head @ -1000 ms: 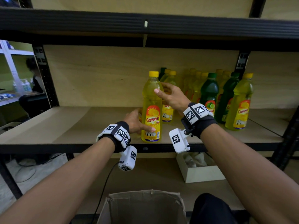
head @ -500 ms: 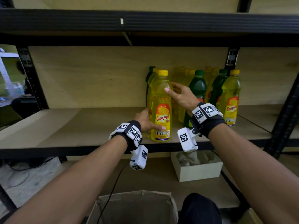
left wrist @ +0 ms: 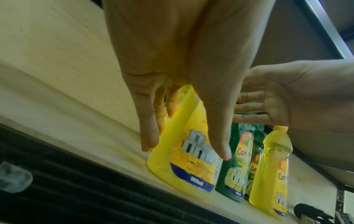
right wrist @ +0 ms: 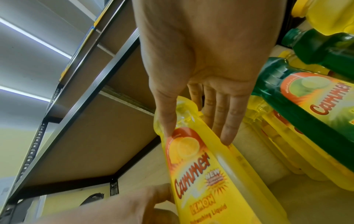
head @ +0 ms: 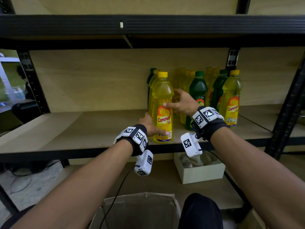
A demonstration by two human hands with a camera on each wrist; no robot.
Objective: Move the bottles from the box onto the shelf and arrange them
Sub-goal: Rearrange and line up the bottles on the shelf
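Yellow bottle stands upright on the shelf board, near its front edge, at the left end of the bottle group. Label reads "Cammer Lemon".

Left hand: wrapped round the bottle's lower body, thumb across the front of the label, fingers down the left side. Fingers fairly straight, lightly curved to the bottle.

Right hand: on the bottle's upper body, thumb at the top edge of the label, the other fingers reaching along the bottle's right side and rear. Also only lightly curved.

Other bottles, yellow and green, stand in rows further right on the same board; a yellow one is frontmost at the right end. More bottles stand directly behind the held one.

Cardboard box sits open below the shelf, between the forearms. A small white box rests on the lower board.
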